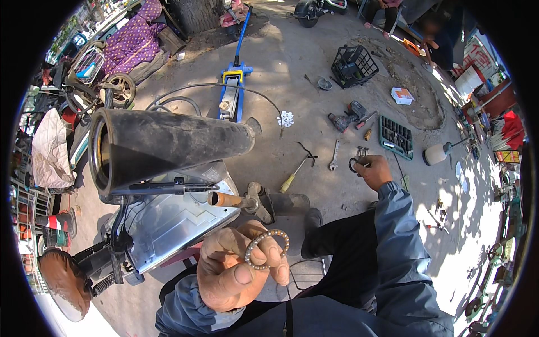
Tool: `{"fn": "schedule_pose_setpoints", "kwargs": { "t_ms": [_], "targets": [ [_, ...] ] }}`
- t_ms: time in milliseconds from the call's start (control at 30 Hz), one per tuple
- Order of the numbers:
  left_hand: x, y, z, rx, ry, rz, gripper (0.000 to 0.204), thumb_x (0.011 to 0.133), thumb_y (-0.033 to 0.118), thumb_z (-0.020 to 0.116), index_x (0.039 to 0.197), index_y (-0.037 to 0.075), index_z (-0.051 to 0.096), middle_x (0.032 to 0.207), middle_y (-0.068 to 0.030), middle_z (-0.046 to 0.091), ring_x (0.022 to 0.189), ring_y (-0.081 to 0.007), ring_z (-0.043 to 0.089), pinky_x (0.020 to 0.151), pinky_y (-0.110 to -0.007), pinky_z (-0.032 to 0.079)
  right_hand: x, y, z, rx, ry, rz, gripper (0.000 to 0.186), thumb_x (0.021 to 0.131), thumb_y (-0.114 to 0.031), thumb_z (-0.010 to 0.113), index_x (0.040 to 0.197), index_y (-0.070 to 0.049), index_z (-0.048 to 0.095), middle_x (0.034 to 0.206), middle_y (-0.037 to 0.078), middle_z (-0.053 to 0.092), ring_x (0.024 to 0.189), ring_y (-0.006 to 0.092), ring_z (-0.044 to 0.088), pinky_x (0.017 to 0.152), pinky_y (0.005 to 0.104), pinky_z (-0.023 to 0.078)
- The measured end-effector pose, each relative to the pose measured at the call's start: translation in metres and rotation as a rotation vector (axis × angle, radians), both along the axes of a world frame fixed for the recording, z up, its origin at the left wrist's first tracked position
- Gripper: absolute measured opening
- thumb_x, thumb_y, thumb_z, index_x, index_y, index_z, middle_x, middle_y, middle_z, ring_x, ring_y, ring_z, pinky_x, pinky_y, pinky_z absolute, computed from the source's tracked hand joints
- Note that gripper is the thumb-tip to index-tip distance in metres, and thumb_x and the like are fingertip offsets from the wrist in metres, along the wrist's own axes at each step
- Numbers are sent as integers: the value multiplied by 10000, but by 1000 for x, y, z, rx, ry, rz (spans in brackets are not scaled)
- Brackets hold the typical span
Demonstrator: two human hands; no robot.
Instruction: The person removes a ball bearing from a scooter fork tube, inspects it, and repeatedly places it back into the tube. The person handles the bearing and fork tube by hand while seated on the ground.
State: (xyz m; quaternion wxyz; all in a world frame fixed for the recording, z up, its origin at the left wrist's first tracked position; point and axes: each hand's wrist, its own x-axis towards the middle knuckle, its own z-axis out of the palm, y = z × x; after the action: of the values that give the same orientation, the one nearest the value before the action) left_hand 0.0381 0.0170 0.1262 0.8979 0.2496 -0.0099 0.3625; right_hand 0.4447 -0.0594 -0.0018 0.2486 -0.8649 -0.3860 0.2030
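Note:
In front of me, low in the view, my left hand (236, 272) grips a small ring of steel balls (247, 253) between thumb and fingers. Off to the right, my right hand (371, 171) pinches a dark ring (352, 164) above the pavement. Left of my hands lies a large, grimy dark tube (174, 140) with an open end, above a silver metal deck (185, 222). A rusty-orange steering tube (224, 199) points left, joined to grimy metal parts. An open-end wrench (334, 154) and a yellow-handled screwdriver (289, 181) lie on the ground near my right hand.
A blue floor jack (230, 90), black crate (355, 64), socket tray (396, 136), power tool (346, 118) and pump sprayer (435, 153) stand or lie around. A brown seat (64, 283) is at lower left. People (435, 42) sit at the upper right.

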Motion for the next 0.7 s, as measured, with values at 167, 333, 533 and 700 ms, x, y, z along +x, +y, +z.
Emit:
{"fn": "schedule_pose_setpoints", "kwargs": {
  "t_ms": [167,333,533,700],
  "targets": [
    [1,0,-2,34,-19,13,239,924,103,718,1137,-1,686,1151,-228,651,922,-361,706,772,-478,609,-2,2,1,-4,4,-11,325,820,-271,715,916,33,781,723,155,729,663,241,699,683,357,546],
    [0,-1,-1,7,-17,8,228,927,102,713,1130,1,687,1154,-227,656,919,-363,708,768,-475,611,-3,2,2,-1,9,-13,326,818,-269,718,925,33,781,727,155,730,669,241,703,687,359,548],
    [-2,-1,-2,-34,-21,-10,226,931,101,706,1135,6,683,1157,-225,655,912,-369,710,767,-471,615,-4,2,3,-5,22,-27,329,819,-264,720,940,36,777,732,156,732,678,243,707,696,360,550],
    [0,0,-4,-4,-43,-8,241,939,115,698,1157,13,679,1159,-222,652,928,-369,708,777,-477,614,0,1,-3,6,13,-23,324,821,-262,719,936,36,777,735,156,731,682,249,705,700,362,549]
  ]
}}
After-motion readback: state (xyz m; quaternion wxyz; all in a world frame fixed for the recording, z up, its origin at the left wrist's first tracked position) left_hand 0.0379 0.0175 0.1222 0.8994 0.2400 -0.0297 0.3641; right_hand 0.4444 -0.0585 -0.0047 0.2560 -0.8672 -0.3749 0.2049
